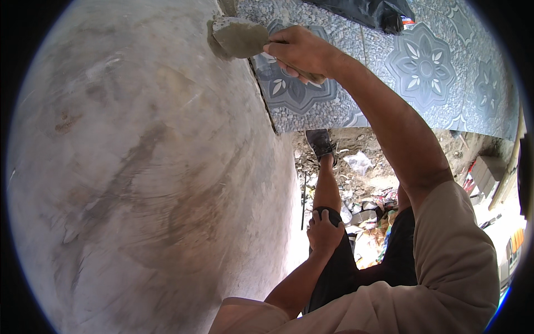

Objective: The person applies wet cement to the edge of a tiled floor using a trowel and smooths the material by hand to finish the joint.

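Note:
My right hand (303,53) is closed around the handle of a trowel at the top of the view. The trowel's blade (242,38), coated in grey mortar, lies against the foot of the plastered wall (139,167). A patch of wet mortar (218,49) shows at the blade's left edge, where wall and tiles meet. Beneath the trowel are grey patterned floor tiles (350,67). My left hand (325,232) rests on my knee, its fingers spread over the edge of my dark shorts, holding nothing.
A black plastic bag (364,12) lies on the tiles at the far edge. Below the tiles' front edge, rubble and litter (361,206) cover the ground around my foot, with a clear plastic bag (359,162) among them. Grey blocks (486,175) stand at the right.

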`<state>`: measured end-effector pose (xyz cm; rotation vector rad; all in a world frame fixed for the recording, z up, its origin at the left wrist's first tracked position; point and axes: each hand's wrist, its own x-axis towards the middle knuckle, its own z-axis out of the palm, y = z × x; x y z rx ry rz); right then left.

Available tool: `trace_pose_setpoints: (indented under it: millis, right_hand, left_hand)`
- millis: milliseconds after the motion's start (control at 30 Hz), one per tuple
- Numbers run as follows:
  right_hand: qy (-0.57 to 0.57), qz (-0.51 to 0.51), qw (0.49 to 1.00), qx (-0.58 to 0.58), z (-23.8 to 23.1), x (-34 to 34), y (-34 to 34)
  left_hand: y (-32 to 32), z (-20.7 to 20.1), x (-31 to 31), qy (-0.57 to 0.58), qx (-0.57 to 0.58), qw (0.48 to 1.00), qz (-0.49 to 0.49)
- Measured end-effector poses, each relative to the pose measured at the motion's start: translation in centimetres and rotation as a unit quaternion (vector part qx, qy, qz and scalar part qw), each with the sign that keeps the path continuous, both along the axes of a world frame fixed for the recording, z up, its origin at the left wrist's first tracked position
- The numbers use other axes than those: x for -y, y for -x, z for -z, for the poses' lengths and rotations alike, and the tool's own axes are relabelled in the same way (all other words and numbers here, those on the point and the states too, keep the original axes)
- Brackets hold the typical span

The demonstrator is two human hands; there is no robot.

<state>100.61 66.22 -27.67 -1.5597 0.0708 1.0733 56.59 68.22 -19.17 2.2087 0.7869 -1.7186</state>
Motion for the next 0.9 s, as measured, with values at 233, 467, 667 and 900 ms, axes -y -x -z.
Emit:
trace_pose_setpoints:
  millis: [233,467,667,900]
  right_hand:
    - [0.060,0.011,0.997,0.045,-1.2,-1.2,1.3]
    - [0.039,0.033,0.956,0.290,3.0,-1.7,5.7]
    - [0.111,0.065,0.924,0.361,4.3,-0.9,9.4]
    - [0.127,0.034,0.912,0.388,4.9,-0.5,9.9]
  left_hand:
    - [-0.4,-0.2,0.1,0.001,-0.001,1.000,-0.007]
    - [-0.5,-0.2,0.1,-0.016,-0.004,1.000,0.023]
    - [0.1,-0.1,0.7,-0.014,0.007,0.999,0.037]
    - [0.1,0.0,1.0,-0.007,-0.012,0.999,0.039]
